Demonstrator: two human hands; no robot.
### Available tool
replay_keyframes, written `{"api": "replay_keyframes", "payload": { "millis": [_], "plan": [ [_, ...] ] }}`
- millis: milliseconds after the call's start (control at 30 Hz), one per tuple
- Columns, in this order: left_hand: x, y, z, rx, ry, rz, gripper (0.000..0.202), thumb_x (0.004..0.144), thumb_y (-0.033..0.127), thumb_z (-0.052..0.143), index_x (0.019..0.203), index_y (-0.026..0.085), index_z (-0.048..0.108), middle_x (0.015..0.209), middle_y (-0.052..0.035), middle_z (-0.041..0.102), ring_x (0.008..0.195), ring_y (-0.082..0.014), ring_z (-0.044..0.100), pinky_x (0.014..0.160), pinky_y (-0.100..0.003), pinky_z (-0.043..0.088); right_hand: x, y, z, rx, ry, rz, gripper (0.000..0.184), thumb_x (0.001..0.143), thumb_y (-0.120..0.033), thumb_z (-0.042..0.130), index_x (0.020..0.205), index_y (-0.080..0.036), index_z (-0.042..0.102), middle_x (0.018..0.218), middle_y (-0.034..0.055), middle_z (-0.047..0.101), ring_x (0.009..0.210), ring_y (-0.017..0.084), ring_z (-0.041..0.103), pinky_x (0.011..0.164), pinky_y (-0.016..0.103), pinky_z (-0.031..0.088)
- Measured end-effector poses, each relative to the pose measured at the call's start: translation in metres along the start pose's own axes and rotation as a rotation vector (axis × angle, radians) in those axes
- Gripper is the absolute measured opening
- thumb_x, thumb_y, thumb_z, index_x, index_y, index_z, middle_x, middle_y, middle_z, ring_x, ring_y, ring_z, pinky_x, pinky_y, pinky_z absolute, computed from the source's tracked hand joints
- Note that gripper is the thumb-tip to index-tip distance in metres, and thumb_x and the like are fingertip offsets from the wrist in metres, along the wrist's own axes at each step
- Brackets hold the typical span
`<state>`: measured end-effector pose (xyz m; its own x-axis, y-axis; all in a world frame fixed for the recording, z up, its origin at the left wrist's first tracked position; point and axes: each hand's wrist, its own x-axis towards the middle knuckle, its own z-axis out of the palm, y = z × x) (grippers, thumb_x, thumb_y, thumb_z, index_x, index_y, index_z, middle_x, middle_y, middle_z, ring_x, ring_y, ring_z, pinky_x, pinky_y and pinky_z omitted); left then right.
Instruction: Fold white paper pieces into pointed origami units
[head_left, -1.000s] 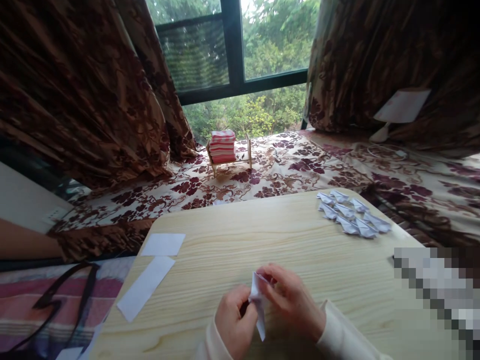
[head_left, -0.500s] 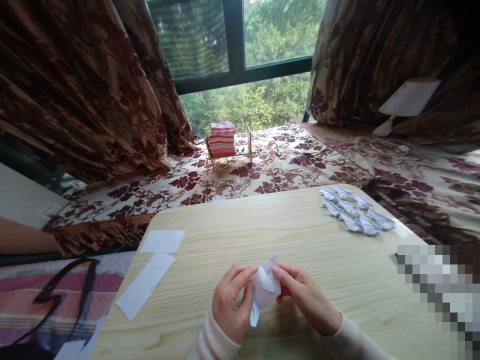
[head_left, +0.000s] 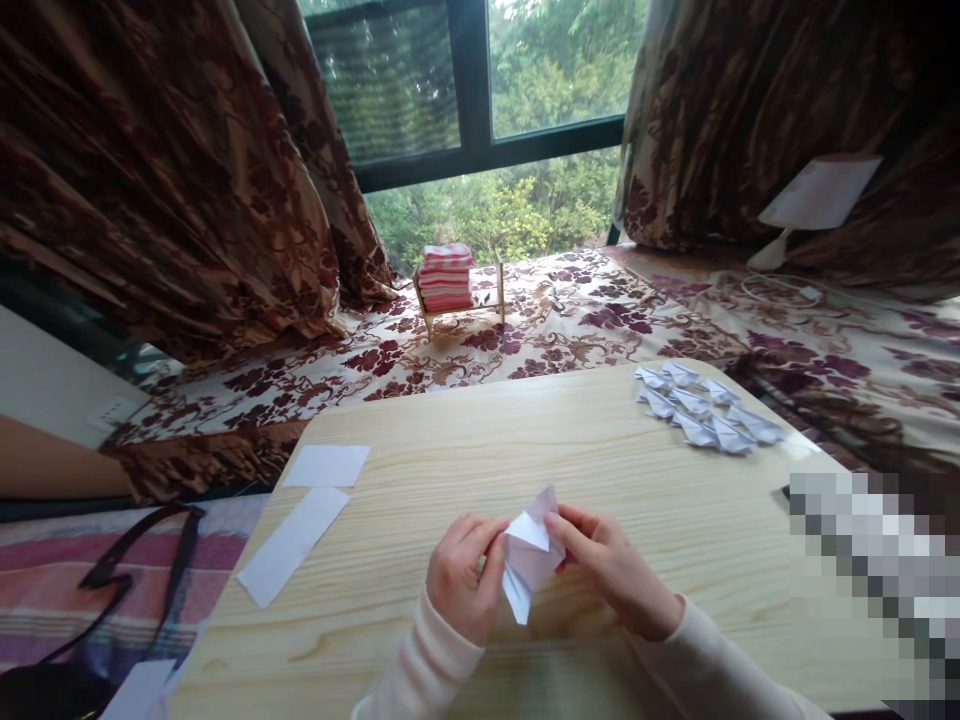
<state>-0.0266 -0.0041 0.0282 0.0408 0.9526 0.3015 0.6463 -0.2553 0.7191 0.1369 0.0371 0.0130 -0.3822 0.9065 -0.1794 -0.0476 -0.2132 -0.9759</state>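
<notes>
Between my hands, above the near part of the table, is a partly folded piece of white paper with several creased flaps. My left hand pinches its left edge between thumb and fingers. On the opposite edge, my right hand is closed with the thumb on top of the paper and fingers partly hidden behind it. Several small folded paper pieces lie grouped at the table's far right. Two flat white paper sheets rest near the left edge, one long and slanted.
The pale wooden table has rounded corners. A pixelated patch covers its right side. Beyond stand a small rack with folded striped cloths and a white lamp. A dark strap and more paper lie at lower left.
The paper has opened slightly around its lower flap and turned a little in my fingers. Both hands keep their grip. The table sits slightly higher in view.
</notes>
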Motion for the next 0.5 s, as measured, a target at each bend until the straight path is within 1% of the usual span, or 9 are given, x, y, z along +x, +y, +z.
{"api": "replay_keyframes", "payload": {
  "millis": [133,200,233,267,333,367,400,433,500],
  "plan": [
    [-0.003,0.000,0.006,0.062,0.020,-0.035,0.023,0.083,0.021,0.045,0.081,0.017,0.068,0.071,-0.0073,0.063,0.070,-0.0187,0.056,0.065,-0.028,0.042,-0.003,0.003,-0.003,-0.073,-0.032,-0.053,0.036,0.079,-0.048,0.053,0.077,-0.014,0.062,0.065,-0.0003,0.056,0.061,0.012,0.051,0.051,0.022,0.042],
    [-0.004,0.001,0.008,0.081,0.027,-0.050,0.023,0.083,0.022,0.045,0.078,0.018,0.067,0.067,-0.0058,0.061,0.066,-0.0170,0.054,0.061,-0.027,0.039,-0.008,0.002,-0.005,-0.101,-0.045,-0.073,0.032,0.080,-0.045,0.053,0.082,-0.014,0.063,0.071,0.0013,0.059,0.066,0.015,0.054,0.056,0.024,0.045],
    [-0.005,0.000,0.008,0.087,0.036,-0.060,0.023,0.082,0.022,0.045,0.077,0.018,0.067,0.065,-0.0051,0.060,0.063,-0.0162,0.053,0.060,-0.026,0.038,-0.011,0.000,-0.007,-0.144,-0.005,-0.111,0.029,0.081,-0.042,0.054,0.086,-0.015,0.063,0.077,0.0025,0.061,0.070,0.016,0.055,0.058,0.026,0.045],
    [-0.006,0.000,0.008,0.091,0.050,-0.073,0.024,0.082,0.022,0.045,0.076,0.019,0.067,0.064,-0.0046,0.060,0.061,-0.0154,0.052,0.058,-0.026,0.038,-0.015,-0.002,-0.008,-0.214,0.066,-0.178,0.026,0.081,-0.039,0.055,0.091,-0.016,0.062,0.083,0.0038,0.062,0.073,0.016,0.056,0.061,0.027,0.046],
    [-0.007,0.000,0.009,0.090,0.080,-0.101,0.023,0.081,0.023,0.046,0.074,0.019,0.067,0.061,-0.0038,0.059,0.057,-0.0145,0.050,0.055,-0.025,0.036,-0.024,-0.008,-0.009,-0.419,0.222,-0.378,0.021,0.082,-0.030,0.054,0.098,-0.019,0.060,0.091,0.0056,0.061,0.075,0.016,0.056,0.062,0.027,0.046],
    [-0.008,0.000,0.009,0.085,0.090,-0.114,0.022,0.081,0.024,0.047,0.073,0.019,0.068,0.061,-0.0037,0.059,0.056,-0.0145,0.050,0.055,-0.025,0.036,-0.028,-0.010,-0.009,-0.528,0.246,-0.481,0.018,0.083,-0.026,0.053,0.098,-0.020,0.059,0.091,0.0057,0.061,0.075,0.016,0.057,0.062,0.027,0.046],
    [-0.008,0.000,0.009,0.076,0.094,-0.125,0.022,0.080,0.024,0.049,0.072,0.019,0.068,0.061,-0.0037,0.060,0.057,-0.0147,0.052,0.055,-0.025,0.037,-0.032,-0.012,-0.007,-0.613,0.197,-0.549,0.016,0.084,-0.022,0.051,0.097,-0.020,0.059,0.090,0.0056,0.062,0.076,0.016,0.057,0.064,0.027,0.047],
    [-0.008,0.000,0.010,0.064,0.093,-0.134,0.021,0.080,0.025,0.050,0.072,0.019,0.068,0.062,-0.0039,0.061,0.058,-0.0151,0.053,0.056,-0.024,0.038,-0.035,-0.013,-0.005,-0.689,0.118,-0.583,0.016,0.084,-0.018,0.048,0.096,-0.021,0.059,0.091,0.0056,0.062,0.079,0.016,0.058,0.069,0.028,0.047],
    [-0.009,0.000,0.012,0.036,0.080,-0.152,0.020,0.080,0.025,0.051,0.074,0.020,0.068,0.066,-0.0043,0.064,0.061,-0.0160,0.057,0.058,-0.024,0.041,-0.038,-0.012,0.002,-0.829,0.035,-0.593,0.023,0.083,-0.013,0.048,0.101,-0.021,0.058,0.099,0.0069,0.062,0.090,0.019,0.058,0.077,0.030,0.047]
  ]
}}
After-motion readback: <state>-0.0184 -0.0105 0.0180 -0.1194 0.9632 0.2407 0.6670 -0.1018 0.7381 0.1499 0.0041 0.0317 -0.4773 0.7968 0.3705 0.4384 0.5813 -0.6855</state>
